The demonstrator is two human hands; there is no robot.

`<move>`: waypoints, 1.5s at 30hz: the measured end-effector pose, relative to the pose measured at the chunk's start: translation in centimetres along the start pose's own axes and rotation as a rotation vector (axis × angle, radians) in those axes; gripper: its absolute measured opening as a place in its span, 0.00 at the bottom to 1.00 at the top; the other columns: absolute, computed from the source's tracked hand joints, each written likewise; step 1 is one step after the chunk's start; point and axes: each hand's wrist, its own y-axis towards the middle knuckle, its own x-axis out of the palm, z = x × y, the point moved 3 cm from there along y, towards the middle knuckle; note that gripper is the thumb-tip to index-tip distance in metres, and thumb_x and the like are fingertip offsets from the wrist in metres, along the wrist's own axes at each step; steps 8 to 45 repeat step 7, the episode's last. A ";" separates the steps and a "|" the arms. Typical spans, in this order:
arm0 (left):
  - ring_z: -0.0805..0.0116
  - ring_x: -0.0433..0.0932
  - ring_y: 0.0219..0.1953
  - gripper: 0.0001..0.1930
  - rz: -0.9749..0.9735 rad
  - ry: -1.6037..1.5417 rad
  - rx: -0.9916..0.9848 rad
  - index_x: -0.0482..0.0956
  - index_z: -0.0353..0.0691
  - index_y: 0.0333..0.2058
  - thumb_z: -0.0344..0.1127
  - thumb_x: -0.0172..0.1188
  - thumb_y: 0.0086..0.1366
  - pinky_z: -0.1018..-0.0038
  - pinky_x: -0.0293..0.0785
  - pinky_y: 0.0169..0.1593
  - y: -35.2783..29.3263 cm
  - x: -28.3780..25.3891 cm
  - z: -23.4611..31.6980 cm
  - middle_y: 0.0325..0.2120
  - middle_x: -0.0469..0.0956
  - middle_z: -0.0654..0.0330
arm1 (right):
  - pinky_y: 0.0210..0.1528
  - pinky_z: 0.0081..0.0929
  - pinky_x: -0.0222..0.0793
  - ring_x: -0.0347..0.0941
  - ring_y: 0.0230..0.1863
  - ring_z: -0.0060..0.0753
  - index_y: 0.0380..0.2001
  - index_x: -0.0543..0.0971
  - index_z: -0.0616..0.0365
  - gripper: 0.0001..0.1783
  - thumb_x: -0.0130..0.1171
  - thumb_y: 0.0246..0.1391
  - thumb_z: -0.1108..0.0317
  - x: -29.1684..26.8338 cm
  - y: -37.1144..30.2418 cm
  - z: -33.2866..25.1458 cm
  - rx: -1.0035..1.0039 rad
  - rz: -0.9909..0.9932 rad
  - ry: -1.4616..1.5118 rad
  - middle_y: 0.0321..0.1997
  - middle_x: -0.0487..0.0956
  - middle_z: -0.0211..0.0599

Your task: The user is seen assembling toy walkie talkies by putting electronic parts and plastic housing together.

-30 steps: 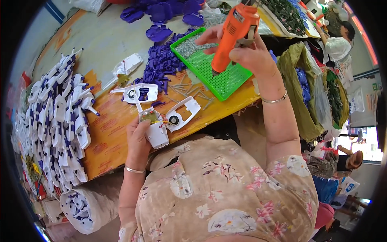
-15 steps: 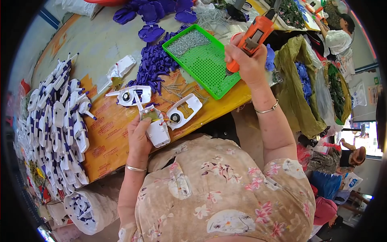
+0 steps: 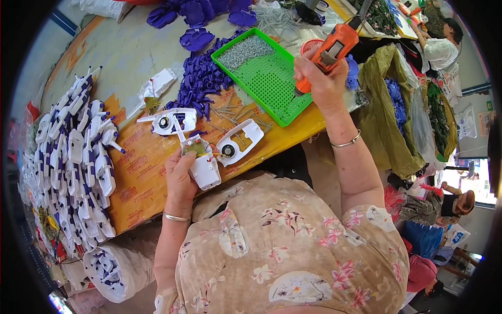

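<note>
My left hand (image 3: pixel 180 175) grips a white plastic housing (image 3: pixel 205 174) near the table's front edge. A small green circuit board (image 3: pixel 194 147) lies on the housing under my thumb. Thin wires run from it to a white half-shell (image 3: pixel 251 135) with a round black part. Raised above the right end of the table, my right hand (image 3: pixel 329 86) is closed around an orange electric screwdriver (image 3: pixel 334 47). Its bit points down over the edge of a green perforated tray (image 3: pixel 256 99). Another white shell (image 3: pixel 185 118) with a round black part sits just beyond my left hand.
Small screws (image 3: pixel 246 52) fill the tray's far end. Purple clips (image 3: pixel 196 86) are heaped beside it, with longer screws (image 3: pixel 225 112) nearby. White and purple assemblies (image 3: pixel 73 162) are stacked at the left. A sack (image 3: pixel 112 272) stands below, and an olive bag (image 3: pixel 389 115) hangs at the right.
The screwdriver and my right hand have shifted slightly to the right. My left hand keeps its hold on the white housing with hardly any movement.
</note>
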 end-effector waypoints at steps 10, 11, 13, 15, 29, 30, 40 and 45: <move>0.59 0.80 0.36 0.16 -0.001 -0.017 -0.007 0.70 0.25 0.46 0.26 0.47 0.60 0.68 0.79 0.40 -0.4 0.4 0.3 0.38 0.78 0.44 | 0.20 0.17 0.61 0.66 0.16 0.16 0.16 0.75 0.60 0.09 0.65 0.44 0.72 0.2 0.0 -0.1 0.000 -0.033 -0.023 0.14 0.73 0.27; 0.59 0.80 0.36 0.16 -0.001 -0.017 -0.007 0.70 0.25 0.46 0.26 0.47 0.60 0.68 0.79 0.40 -0.4 0.4 0.3 0.38 0.78 0.44 | 0.20 0.17 0.61 0.66 0.16 0.16 0.16 0.75 0.60 0.09 0.65 0.44 0.72 0.2 0.0 -0.1 0.000 -0.033 -0.023 0.14 0.73 0.27; 0.59 0.80 0.36 0.16 -0.001 -0.017 -0.007 0.70 0.25 0.46 0.26 0.47 0.60 0.68 0.79 0.40 -0.4 0.4 0.3 0.38 0.78 0.44 | 0.20 0.17 0.61 0.66 0.16 0.16 0.16 0.75 0.60 0.09 0.65 0.44 0.72 0.2 0.0 -0.1 0.000 -0.033 -0.023 0.14 0.73 0.27; 0.59 0.80 0.36 0.16 -0.001 -0.017 -0.007 0.70 0.25 0.46 0.26 0.47 0.60 0.68 0.79 0.40 -0.4 0.4 0.3 0.38 0.78 0.44 | 0.20 0.17 0.61 0.66 0.16 0.16 0.16 0.75 0.60 0.09 0.65 0.44 0.72 0.2 0.0 -0.1 0.000 -0.033 -0.023 0.14 0.73 0.27; 0.59 0.80 0.36 0.16 -0.001 -0.017 -0.007 0.70 0.25 0.46 0.26 0.47 0.60 0.68 0.79 0.40 -0.4 0.4 0.3 0.38 0.78 0.44 | 0.20 0.17 0.61 0.66 0.16 0.16 0.16 0.75 0.60 0.09 0.65 0.44 0.72 0.2 0.0 -0.1 0.000 -0.033 -0.023 0.14 0.73 0.27; 0.59 0.80 0.36 0.16 -0.001 -0.017 -0.007 0.70 0.25 0.46 0.26 0.47 0.60 0.68 0.79 0.40 -0.4 0.4 0.3 0.38 0.78 0.44 | 0.20 0.17 0.61 0.66 0.16 0.16 0.16 0.75 0.60 0.09 0.65 0.44 0.72 0.2 0.0 -0.1 0.000 -0.033 -0.023 0.14 0.73 0.27; 0.59 0.80 0.36 0.16 -0.001 -0.017 -0.007 0.70 0.25 0.46 0.26 0.47 0.60 0.68 0.79 0.40 -0.4 0.4 0.3 0.38 0.78 0.44 | 0.20 0.17 0.61 0.66 0.16 0.16 0.16 0.75 0.60 0.09 0.65 0.44 0.72 0.2 0.0 -0.1 0.000 -0.033 -0.023 0.14 0.73 0.27; 0.59 0.80 0.36 0.16 -0.001 -0.017 -0.007 0.70 0.25 0.46 0.26 0.47 0.60 0.68 0.79 0.40 -0.4 0.4 0.3 0.38 0.78 0.44 | 0.20 0.17 0.61 0.66 0.16 0.16 0.16 0.75 0.60 0.09 0.65 0.44 0.72 0.2 0.0 -0.1 0.000 -0.033 -0.023 0.14 0.73 0.27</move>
